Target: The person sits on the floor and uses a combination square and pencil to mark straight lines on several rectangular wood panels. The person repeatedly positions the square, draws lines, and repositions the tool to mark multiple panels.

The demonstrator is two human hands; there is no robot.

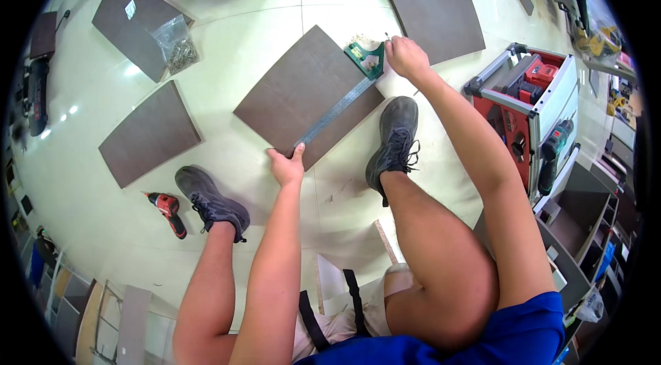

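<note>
A dark brown square panel [303, 93] lies on the pale tiled floor between my feet. A metal square ruler [334, 113] with a green head [366, 58] rests along the panel's right edge. My left hand [288, 164] presses down on the ruler's near end at the panel's lower corner. My right hand [406, 56] is at the far end, beside the green head, fingers closed on a thin pencil-like tool touching the panel's top corner. My right shoe [394, 144] stands just right of the panel, my left shoe [210, 201] to the lower left.
Three more brown panels [434, 14], [148, 134], [134, 24] lie around. A clear bag of screws [177, 48] sits on the far left panel. A red cordless drill [169, 212] lies by my left shoe. A red table saw [533, 103] stands at right.
</note>
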